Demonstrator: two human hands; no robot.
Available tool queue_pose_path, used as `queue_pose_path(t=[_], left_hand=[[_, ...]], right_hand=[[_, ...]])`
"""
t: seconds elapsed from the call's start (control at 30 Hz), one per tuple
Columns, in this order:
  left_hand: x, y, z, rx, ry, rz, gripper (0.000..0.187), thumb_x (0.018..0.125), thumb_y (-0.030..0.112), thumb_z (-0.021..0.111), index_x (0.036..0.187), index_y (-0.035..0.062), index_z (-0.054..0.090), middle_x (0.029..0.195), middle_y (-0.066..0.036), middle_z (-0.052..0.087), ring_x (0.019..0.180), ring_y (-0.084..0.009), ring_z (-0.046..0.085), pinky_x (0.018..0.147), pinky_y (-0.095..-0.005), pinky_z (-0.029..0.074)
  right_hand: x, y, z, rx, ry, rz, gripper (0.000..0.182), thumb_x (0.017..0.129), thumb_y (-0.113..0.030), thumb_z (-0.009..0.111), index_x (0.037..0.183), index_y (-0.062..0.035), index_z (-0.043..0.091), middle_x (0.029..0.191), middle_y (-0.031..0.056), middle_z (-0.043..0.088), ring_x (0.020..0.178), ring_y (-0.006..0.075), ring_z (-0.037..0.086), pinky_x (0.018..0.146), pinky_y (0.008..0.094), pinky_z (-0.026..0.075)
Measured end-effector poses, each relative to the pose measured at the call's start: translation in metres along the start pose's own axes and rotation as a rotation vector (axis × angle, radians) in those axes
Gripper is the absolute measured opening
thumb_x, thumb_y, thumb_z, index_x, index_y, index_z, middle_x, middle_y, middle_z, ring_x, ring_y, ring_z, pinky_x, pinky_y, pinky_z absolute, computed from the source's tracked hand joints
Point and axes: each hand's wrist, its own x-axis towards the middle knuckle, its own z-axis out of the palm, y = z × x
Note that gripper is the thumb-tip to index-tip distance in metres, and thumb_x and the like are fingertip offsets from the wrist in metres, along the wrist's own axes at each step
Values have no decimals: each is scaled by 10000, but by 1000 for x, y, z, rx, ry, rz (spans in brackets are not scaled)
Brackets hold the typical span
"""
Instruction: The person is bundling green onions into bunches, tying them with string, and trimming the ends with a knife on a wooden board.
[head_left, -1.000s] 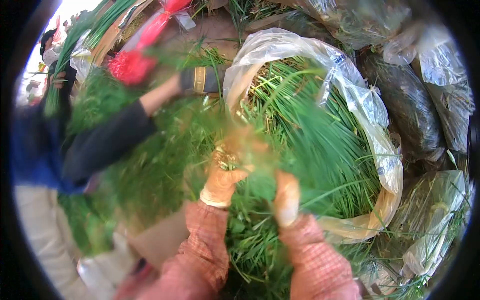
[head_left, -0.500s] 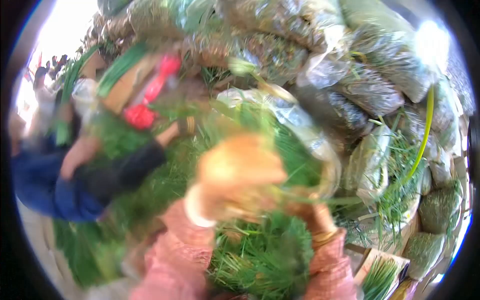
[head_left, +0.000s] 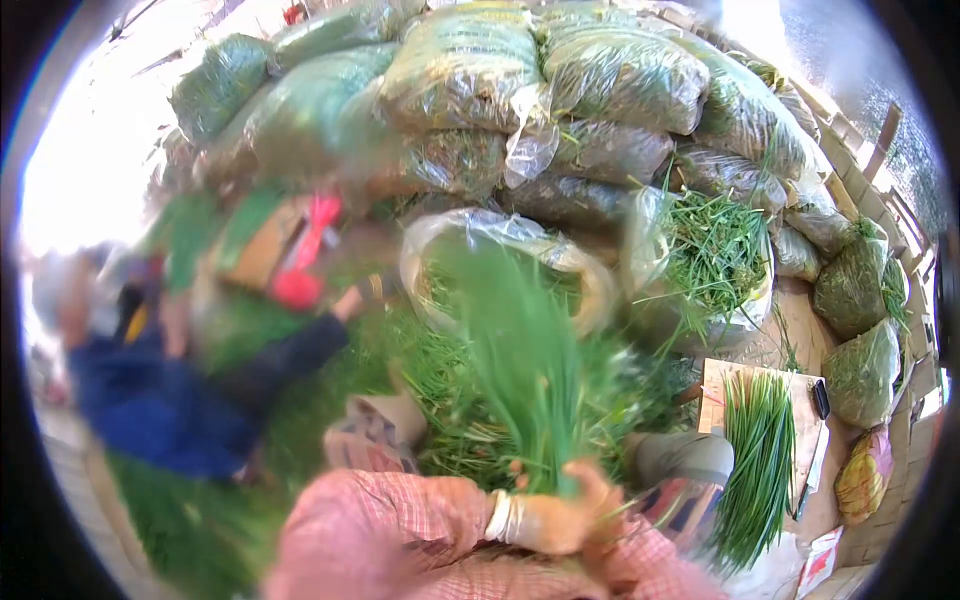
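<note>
A bunch of long green chives [head_left: 520, 350] stands upright before my chest, its leafy tops smeared by motion. My left hand [head_left: 548, 522], in an orange-tan glove with a white wrist band, closes round the base of the stalks. Against the same base, from the right, my right hand [head_left: 597, 492] is closed too; its fingers are partly blurred. Loose green stalks [head_left: 450, 385] lie heaped between my knees. Just beyond the bunch, an open clear plastic bag [head_left: 425, 235] has greens in it.
Filled plastic sacks [head_left: 460, 65] are stacked at the back. On the right, chives [head_left: 755, 450] lie on a wooden board [head_left: 712, 395] near a knife [head_left: 808, 480]. An open sack of cut greens [head_left: 715, 250] stands behind it. A co-worker's dark sleeve [head_left: 290, 355] reaches in from the left.
Both hands have come down and together toward my body, now at the base of an upright chive bunch. The view has shifted, bringing the right-hand board more into sight.
</note>
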Motion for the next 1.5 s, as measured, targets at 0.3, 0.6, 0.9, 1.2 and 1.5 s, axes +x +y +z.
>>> queue_pose_path(t=[0.3,0.6,0.9,1.2,1.5], left_hand=[[-55,61,-81,-546,545,-1019,510,706,267,720,1140,59,548,1064,-90,597,1039,-267,536,930,-387,399],[-124,-12,-108,-1037,1458,-1214,499,904,297,458,1304,8,381,1271,-125,470,1165,-215,442,989,-329,341],[-123,-93,-189,-652,976,-1426,406,940,321,384,984,-16,606,971,-98,625,970,-185,542,905,-306,376],[-112,-152,-211,-972,1413,-1146,300,915,270,467,806,33,616,770,-86,626,713,-192,585,718,-281,458],[-218,-123,-404,-62,1829,-1141,202,840,262,537,790,70,573,655,-9,497,558,-115,435,511,-260,367]], right_hand=[[-9,-22,-21,-235,-90,-21,437,789,-156,610,1187,5,527,1158,127,570,1050,219,546,913,339,426],[-8,-10,-44,-515,-106,143,625,726,-200,688,1254,18,434,1219,152,506,1084,256,514,937,358,406],[-16,21,-76,-537,-78,100,247,743,-191,713,888,-6,635,709,35,568,628,122,491,539,284,374],[-30,11,-120,-300,-190,156,760,596,-206,764,1252,-16,432,1130,228,533,975,345,550,847,443,445],[-95,5,-49,46,-27,-182,733,593,-206,741,1239,-29,443,1098,216,541,910,320,553,803,422,450]])
